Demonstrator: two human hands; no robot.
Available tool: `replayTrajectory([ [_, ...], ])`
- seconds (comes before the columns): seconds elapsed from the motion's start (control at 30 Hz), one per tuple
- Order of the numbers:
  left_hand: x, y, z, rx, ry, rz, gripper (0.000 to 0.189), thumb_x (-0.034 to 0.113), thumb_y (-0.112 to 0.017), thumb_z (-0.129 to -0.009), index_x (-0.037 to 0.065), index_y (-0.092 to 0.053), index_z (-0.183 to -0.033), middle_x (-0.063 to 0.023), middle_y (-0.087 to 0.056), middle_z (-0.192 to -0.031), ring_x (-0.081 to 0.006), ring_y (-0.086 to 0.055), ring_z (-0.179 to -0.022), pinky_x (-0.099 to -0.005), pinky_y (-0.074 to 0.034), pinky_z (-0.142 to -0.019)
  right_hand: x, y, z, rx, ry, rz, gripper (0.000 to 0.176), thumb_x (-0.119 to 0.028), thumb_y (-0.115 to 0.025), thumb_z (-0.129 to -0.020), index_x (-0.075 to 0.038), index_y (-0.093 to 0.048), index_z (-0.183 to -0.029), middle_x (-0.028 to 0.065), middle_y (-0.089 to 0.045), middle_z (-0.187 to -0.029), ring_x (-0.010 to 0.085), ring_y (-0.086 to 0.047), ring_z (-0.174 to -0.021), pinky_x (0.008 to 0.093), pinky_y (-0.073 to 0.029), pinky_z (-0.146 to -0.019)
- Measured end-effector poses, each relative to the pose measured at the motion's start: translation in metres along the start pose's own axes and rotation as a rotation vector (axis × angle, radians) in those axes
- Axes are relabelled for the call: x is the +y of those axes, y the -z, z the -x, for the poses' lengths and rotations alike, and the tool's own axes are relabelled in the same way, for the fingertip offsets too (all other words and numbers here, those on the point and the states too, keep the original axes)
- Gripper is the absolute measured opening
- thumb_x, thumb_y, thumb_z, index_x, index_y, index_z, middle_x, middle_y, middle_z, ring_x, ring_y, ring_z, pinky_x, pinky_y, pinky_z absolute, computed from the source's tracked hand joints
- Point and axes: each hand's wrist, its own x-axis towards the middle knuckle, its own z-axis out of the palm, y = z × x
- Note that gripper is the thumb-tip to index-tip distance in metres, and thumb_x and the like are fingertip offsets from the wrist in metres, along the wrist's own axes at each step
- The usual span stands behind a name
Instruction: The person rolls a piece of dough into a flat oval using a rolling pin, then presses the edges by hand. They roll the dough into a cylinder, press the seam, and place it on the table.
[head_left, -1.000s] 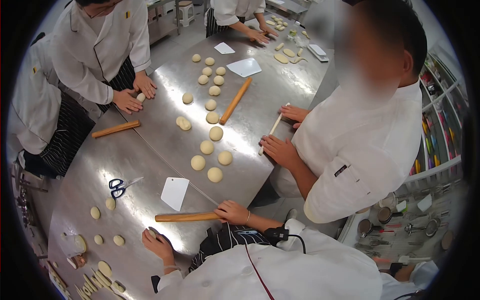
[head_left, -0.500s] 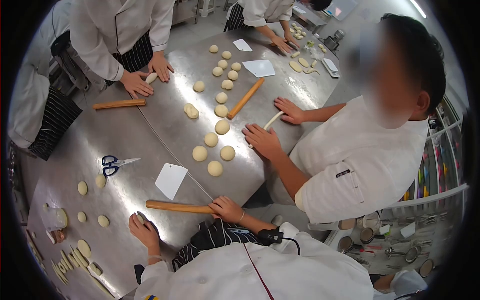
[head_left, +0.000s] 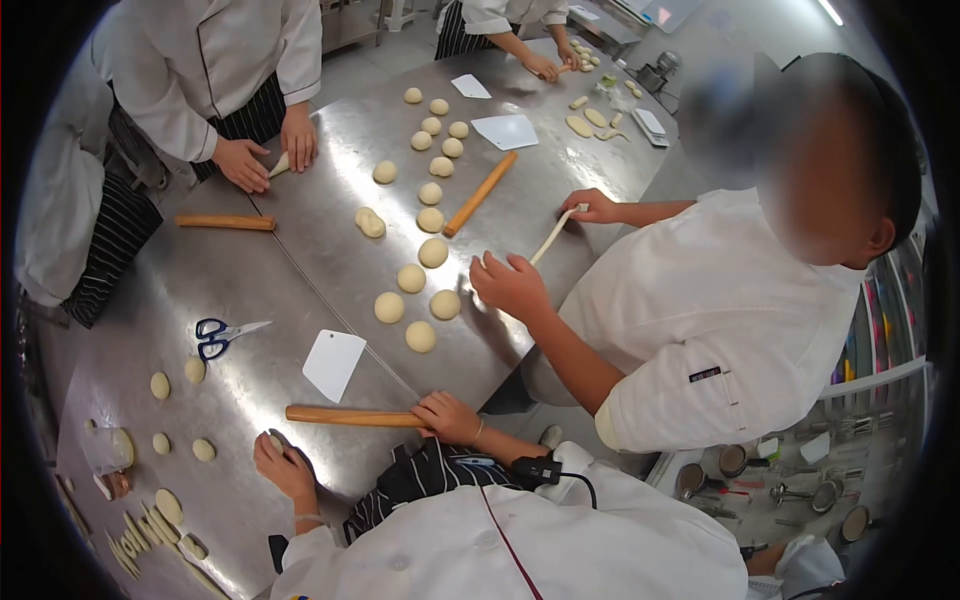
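Note:
My left hand point(head_left: 285, 467) is at the near edge of the steel table, its fingers curled round a small piece of dough point(head_left: 276, 443) that shows partly between them. My right hand point(head_left: 450, 418) is closed over the right end of a wooden rolling pin point(head_left: 350, 416), which lies across the table in front of me. Beyond the pin lies a white scraper point(head_left: 334, 364). Blue-handled scissors point(head_left: 213, 339) and several small dough balls point(head_left: 204, 450) sit farther left.
At the right a person point(head_left: 690, 310) holds a dough strip point(head_left: 552, 238) above the steel table point(head_left: 300, 290). Dough balls point(head_left: 389, 307) and another rolling pin point(head_left: 480, 194) lie mid-table. Other people work at the far side. Dough strips point(head_left: 150, 525) and a clear container point(head_left: 110, 450) are at the left.
The person at the right has lifted the dough strip off the table. The view has shifted slightly. My hands stay nearly in place at the dough and the pin.

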Motion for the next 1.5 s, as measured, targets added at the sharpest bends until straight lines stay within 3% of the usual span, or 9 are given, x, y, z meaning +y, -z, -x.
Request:
replayTrajectory([
  [0.87,0.004,0.005,-0.001,0.023,-0.031,0.003,0.048,0.001,-0.051,-0.079,-0.004,-0.047,-0.127,-0.0242,-0.046,-0.129,-0.0433,-0.043,-0.119,-0.0535,-0.031,-0.103,0.005,-0.004,0.003,0.076,0.078,-0.024,0.041,-0.03,-0.069,-0.08,-0.001,-0.06,-0.107,0.0096,-0.056,-0.095,0.0266,-0.055,-0.086,0.038,-0.045,-0.077],
  [0.97,0.015,0.013,-0.008,-0.048,0.023,0.02,0.055,0.007,-0.054,-0.079,-0.002,-0.043,-0.132,-0.0251,-0.044,-0.134,-0.0437,-0.04,-0.125,-0.055,-0.03,-0.106,0.007,-0.008,0.005,0.095,0.092,-0.016,0.039,-0.03,-0.069,-0.08,-0.002,-0.06,-0.106,0.0092,-0.056,-0.095,0.026,-0.056,-0.086,0.0379,-0.045,-0.077],
  [1.03,0.046,0.033,-0.013,0.243,-0.175,-0.004,0.021,0.019,-0.053,-0.088,0.001,-0.057,-0.097,-0.0226,-0.055,-0.095,-0.041,-0.053,-0.088,-0.0497,-0.043,-0.078,0.008,-0.01,0.006,0.117,0.101,-0.002,0.038,-0.03,-0.068,-0.08,-0.003,-0.06,-0.105,0.0089,-0.056,-0.094,0.0257,-0.056,-0.086,0.0378,-0.045,-0.077],
  [1.07,0.051,0.033,-0.015,0.266,-0.192,-0.004,0.021,0.019,-0.053,-0.088,0.001,-0.057,-0.097,-0.0226,-0.055,-0.095,-0.041,-0.053,-0.088,-0.0497,-0.043,-0.078,0.007,-0.011,0.008,0.071,0.081,0.008,0.036,-0.03,-0.068,-0.081,-0.004,-0.06,-0.104,0.0087,-0.056,-0.093,0.0254,-0.056,-0.087,0.0374,-0.045,-0.078],
  [1.13,0.046,0.031,-0.01,0.226,-0.157,-0.161,0.021,0.021,-0.057,-0.092,0.003,-0.062,-0.101,-0.016,-0.062,-0.098,-0.037,-0.056,-0.094,-0.0505,-0.045,-0.077,0.007,-0.009,0.007,0.047,0.069,0.022,0.035,-0.031,-0.068,-0.081,-0.005,-0.06,-0.103,0.0085,-0.056,-0.093,0.025,-0.056,-0.087,0.0371,-0.045,-0.078],
  [1.27,0.036,0.023,-0.008,0.214,-0.121,-0.229,0.022,0.021,-0.058,-0.091,0.005,-0.062,-0.105,-0.0169,-0.061,-0.107,-0.0375,-0.056,-0.094,-0.0522,-0.045,-0.079,0.008,-0.009,0.007,0.081,0.08,-0.001,0.033,-0.03,-0.068,-0.08,-0.006,-0.059,-0.1,0.0083,-0.055,-0.093,0.0253,-0.056,-0.087,0.0369,-0.045,-0.078],
  [1.37,0.022,0.029,-0.01,0.124,-0.258,0.088,0.023,0.018,-0.051,-0.093,-0.002,-0.057,-0.101,-0.0258,-0.056,-0.099,-0.0426,-0.053,-0.092,-0.0506,-0.043,-0.081,0.009,-0.019,0.011,0.091,0.054,-0.041,0.033,-0.029,-0.068,-0.079,-0.007,-0.058,-0.101,0.008,-0.055,-0.094,0.0258,-0.056,-0.088,0.0375,-0.046,-0.078],
  [1.47,0.009,0.038,-0.017,0.045,-0.511,-0.049,0.03,0.021,-0.052,-0.093,-0.005,-0.056,-0.106,-0.0268,-0.056,-0.104,-0.0432,-0.052,-0.097,-0.0488,-0.044,-0.086,0.01,-0.024,0.01,0.062,0.006,-0.053,0.034,-0.028,-0.07,-0.078,-0.008,-0.059,-0.103,0.0076,-0.055,-0.097,0.0262,-0.056,-0.09,0.0385,-0.046,-0.08],
  [1.5,0.009,0.04,-0.017,-0.067,-0.305,0.034,0.034,0.021,-0.054,-0.091,-0.006,-0.056,-0.111,-0.0265,-0.057,-0.108,-0.0428,-0.052,-0.101,-0.048,-0.045,-0.09,0.008,-0.024,0.01,0.026,-0.011,-0.031,0.034,-0.027,-0.07,-0.078,-0.008,-0.059,-0.104,0.0072,-0.055,-0.098,0.026,-0.056,-0.092,0.0387,-0.046,-0.081],
])
